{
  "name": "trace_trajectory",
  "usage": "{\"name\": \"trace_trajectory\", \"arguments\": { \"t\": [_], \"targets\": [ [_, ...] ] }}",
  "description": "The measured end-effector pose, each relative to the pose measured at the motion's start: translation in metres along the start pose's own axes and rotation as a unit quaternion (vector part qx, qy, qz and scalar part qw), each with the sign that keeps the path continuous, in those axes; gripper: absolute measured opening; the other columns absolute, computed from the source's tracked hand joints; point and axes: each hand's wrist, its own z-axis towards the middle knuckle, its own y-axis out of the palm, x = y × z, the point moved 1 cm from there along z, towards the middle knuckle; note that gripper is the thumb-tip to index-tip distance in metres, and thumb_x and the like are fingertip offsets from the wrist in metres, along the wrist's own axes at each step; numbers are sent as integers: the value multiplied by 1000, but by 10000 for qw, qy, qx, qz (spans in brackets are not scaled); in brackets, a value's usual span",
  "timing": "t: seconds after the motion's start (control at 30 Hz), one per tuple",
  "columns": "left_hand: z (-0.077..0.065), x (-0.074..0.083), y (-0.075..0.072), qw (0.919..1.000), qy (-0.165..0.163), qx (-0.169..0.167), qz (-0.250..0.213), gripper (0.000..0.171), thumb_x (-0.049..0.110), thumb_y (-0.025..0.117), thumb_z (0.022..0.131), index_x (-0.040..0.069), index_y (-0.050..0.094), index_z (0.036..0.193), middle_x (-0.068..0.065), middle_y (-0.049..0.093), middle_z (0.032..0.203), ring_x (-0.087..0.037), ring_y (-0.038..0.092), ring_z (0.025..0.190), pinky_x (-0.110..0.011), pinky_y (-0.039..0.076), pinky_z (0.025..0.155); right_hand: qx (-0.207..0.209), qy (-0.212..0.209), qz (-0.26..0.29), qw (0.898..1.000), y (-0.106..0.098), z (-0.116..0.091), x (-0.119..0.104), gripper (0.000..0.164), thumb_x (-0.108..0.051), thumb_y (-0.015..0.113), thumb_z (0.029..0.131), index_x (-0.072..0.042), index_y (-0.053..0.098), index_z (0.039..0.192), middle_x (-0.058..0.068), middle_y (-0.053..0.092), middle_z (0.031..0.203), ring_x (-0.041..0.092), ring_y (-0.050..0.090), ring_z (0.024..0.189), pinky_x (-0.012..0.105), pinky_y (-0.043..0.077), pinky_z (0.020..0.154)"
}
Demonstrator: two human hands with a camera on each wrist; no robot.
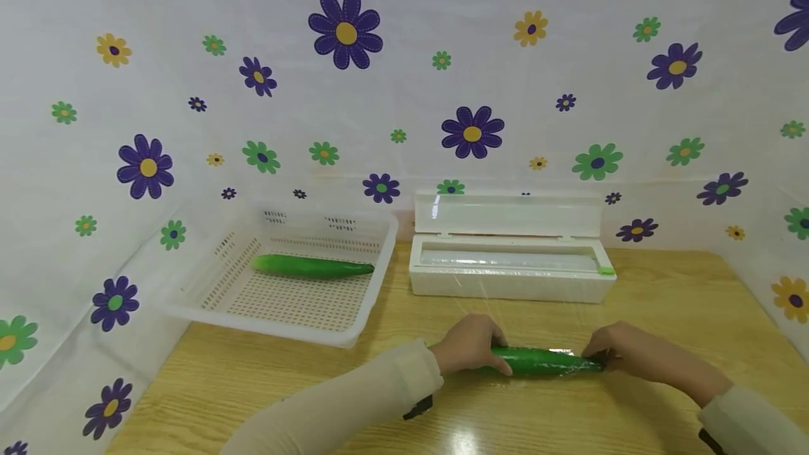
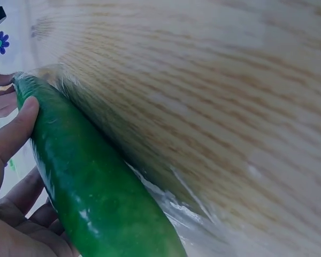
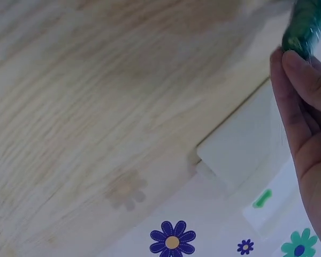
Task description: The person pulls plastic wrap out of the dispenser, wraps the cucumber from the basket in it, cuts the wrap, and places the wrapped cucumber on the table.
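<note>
A green cucumber (image 1: 548, 361) with shiny cling film (image 1: 561, 352) over it lies across the table near the front. My left hand (image 1: 470, 344) grips its left part, thumb on the near side; in the left wrist view the thumb (image 2: 22, 120) lies along the skin and loose film (image 2: 190, 214) spreads beside it on the table. At the cucumber's narrow right tip (image 3: 295, 44), my right hand (image 1: 622, 351) pinches the film between thumb and fingers. A thin sheet of film appears to run back to the white dispenser box (image 1: 505, 286). The cucumber's left end is hidden behind my left hand.
The dispenser box stands behind the hands with its lid (image 1: 508, 215) up, a film roll (image 1: 505, 259) inside and a green piece (image 1: 606, 271) at its right. To the left, a white plastic basket (image 1: 303, 328) holds another cucumber (image 1: 310, 267). Flowered cloth (image 1: 411, 90) hangs behind the table.
</note>
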Motion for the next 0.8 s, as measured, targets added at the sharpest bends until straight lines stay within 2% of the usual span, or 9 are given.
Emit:
{"name": "trace_trajectory", "arguments": {
  "t": [0.13,0.23,0.43,0.6,0.73,0.8],
  "targets": [
    [0,1,0,10000,1,-20,58,40,33,84,66,11,74,97,1,74,97,-4,64,81,-12,48,70,-52,213,547,9983,-5,-3,5,20,8,70,72,1,72,91,8,72,86,-1,62,74,20,53,62],
    [0,1,0,10000,-2,-9,46,40,33,84,66,11,74,97,2,74,97,-4,64,81,-12,48,70,6,350,739,9967,-7,-3,8,16,5,70,74,-4,72,85,5,72,84,-3,60,73,20,52,61],
    [-1,0,1,10000,-25,16,-13,40,33,85,65,11,74,97,2,74,96,-3,64,80,-12,48,70,354,232,855,9954,-4,-4,10,18,4,71,74,-13,67,77,-3,69,77,-1,59,71,19,51,58],
    [-1,-1,2,10000,-54,-9,-77,40,33,85,65,11,74,97,3,74,95,-2,63,77,-11,48,68,878,-147,317,9955,5,-7,9,25,6,72,72,-18,65,74,-3,64,79,-6,53,71,17,47,53],
    [0,-2,2,10000,-25,-5,-96,40,32,85,65,10,74,97,2,74,95,-2,63,76,-11,47,67,1347,-509,-192,9894,12,-8,3,30,13,72,67,-15,64,75,-2,60,78,-4,52,68,16,43,50],
    [0,-2,2,10000,-12,-3,-88,39,32,85,66,10,74,96,2,74,94,-2,62,74,-11,47,66,1484,-488,-453,9867,15,-9,-3,29,14,72,66,-12,65,76,-1,59,78,-3,52,68,16,43,50]
  ]
}}
